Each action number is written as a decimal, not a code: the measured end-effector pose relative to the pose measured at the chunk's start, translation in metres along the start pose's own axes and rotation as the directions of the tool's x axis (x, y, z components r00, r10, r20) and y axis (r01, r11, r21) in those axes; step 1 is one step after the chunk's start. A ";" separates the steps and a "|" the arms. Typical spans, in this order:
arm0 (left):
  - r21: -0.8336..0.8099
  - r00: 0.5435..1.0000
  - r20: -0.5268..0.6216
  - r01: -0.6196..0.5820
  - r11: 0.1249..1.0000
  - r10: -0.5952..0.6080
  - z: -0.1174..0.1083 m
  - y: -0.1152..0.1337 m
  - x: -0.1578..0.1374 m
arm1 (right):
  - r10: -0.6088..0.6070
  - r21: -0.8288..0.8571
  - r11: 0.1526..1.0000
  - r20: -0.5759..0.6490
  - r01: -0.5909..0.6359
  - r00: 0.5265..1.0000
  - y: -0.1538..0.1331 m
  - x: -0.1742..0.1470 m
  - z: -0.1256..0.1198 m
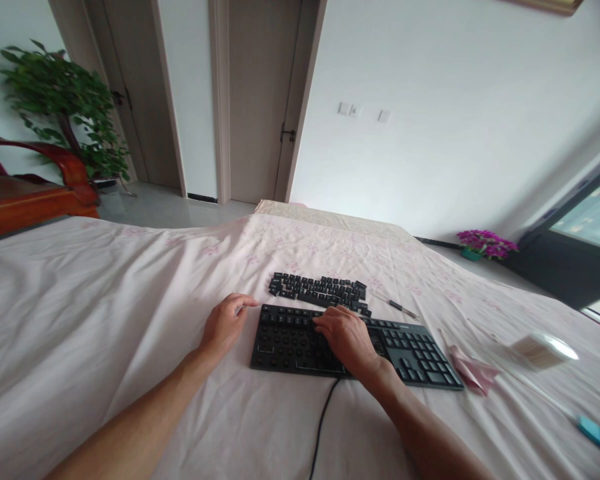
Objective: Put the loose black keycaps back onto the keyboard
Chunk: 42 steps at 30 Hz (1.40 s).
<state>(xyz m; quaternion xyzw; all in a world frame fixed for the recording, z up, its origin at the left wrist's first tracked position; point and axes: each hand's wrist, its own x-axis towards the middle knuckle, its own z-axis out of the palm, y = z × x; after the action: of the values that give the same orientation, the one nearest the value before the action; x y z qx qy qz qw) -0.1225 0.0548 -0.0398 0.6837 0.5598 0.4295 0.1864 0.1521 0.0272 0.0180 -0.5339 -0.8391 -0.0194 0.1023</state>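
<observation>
A black keyboard (430,353) lies on a pale cloth, its cable running toward me. Much of its left part shows bare sockets, while its top rows and number pad carry keycaps. My right hand (347,339) rests over the keyboard's middle, fingers bent together at the upper key row; whatever is under the fingertips is hidden. Beside the keyboard's upper left corner is my left hand (225,323), empty, fingers stretched toward it. Loose black keycaps (320,288) lie grouped just behind the keyboard.
Right of the keycaps lies a thin tool (395,305) with a dark handle. A pink cloth (473,370), a clear container of cotton swabs (543,350) and a blue-handled item (599,437) are at the right. The cloth (105,300) is wrinkled.
</observation>
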 end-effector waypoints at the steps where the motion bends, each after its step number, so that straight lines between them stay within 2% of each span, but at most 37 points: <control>1: 0.001 1.000 -0.003 0.000 1.000 0.000 0.000 0.000 0.000 | -0.001 0.004 1.000 -0.002 0.001 1.000 0.000 0.000 0.000; 12: -0.005 1.000 -0.011 -0.006 1.000 0.006 0.001 -0.001 0.000 | 0.003 0.015 1.000 -0.002 -0.003 1.000 -0.004 0.003 0.000; 24: 0.004 1.000 -0.002 -0.005 1.000 0.005 0.002 -0.003 0.000 | -0.022 -0.237 0.971 0.052 0.034 0.998 -0.026 -0.007 0.002; 31: 0.018 1.000 0.005 -0.002 1.000 0.002 0.003 -0.003 0.000 | -0.017 -0.241 0.970 0.097 0.040 0.995 -0.032 -0.015 0.003; 34: 0.022 1.000 0.018 0.004 1.000 -0.005 0.002 -0.003 0.000 | -0.039 -0.173 0.983 0.092 0.055 0.995 -0.022 -0.013 -0.002; 37: 0.013 1.000 0.022 0.018 1.000 -0.018 0.003 -0.005 0.000 | -0.032 -0.053 0.998 0.077 0.036 0.997 0.002 0.000 -0.011; 39: 0.011 0.999 0.031 0.026 1.000 -0.026 0.003 -0.006 0.001 | 0.030 0.013 0.999 -0.002 -0.030 1.000 0.024 0.017 -0.015; 42: 0.015 0.999 0.038 0.034 0.999 -0.035 0.004 -0.006 0.001 | 0.169 0.005 0.985 -0.087 -0.170 0.982 0.058 0.049 -0.016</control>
<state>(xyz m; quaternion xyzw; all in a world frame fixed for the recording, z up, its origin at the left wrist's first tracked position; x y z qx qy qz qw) -0.1229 0.0586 -0.0454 0.6833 0.5710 0.4089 0.1997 0.1863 0.0935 0.0384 -0.6022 -0.7854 -0.0349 0.1392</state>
